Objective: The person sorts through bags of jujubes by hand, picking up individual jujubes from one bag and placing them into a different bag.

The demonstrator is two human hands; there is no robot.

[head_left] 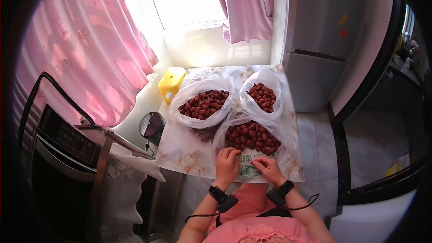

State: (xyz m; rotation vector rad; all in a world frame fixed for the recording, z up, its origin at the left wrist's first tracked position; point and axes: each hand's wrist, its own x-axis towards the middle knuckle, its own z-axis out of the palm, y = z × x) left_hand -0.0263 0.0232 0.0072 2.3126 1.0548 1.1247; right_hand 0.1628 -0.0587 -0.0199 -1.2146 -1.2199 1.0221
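Note:
Red dates [252,137] fill the nearest clear plastic bag [249,171], which has green print on its front. My left hand [227,166] is closed at the left of this bag's front rim, with fingers and thumb pinching the plastic. On the right, my right hand [268,169] has its fingertips pressed together on the same rim, just in front of the dates. Behind to the left, a second open bag [180,95] holds more dates [203,105]. A third, smaller bag of dates [261,97] stands at the back right.
The bags stand on a table with a flowered cloth [180,153]. A yellow stool [173,81] and a dark round-topped bin [152,125] are by its left side. A grey fridge [315,40] stands behind right, an oven-like appliance [67,139] at left.

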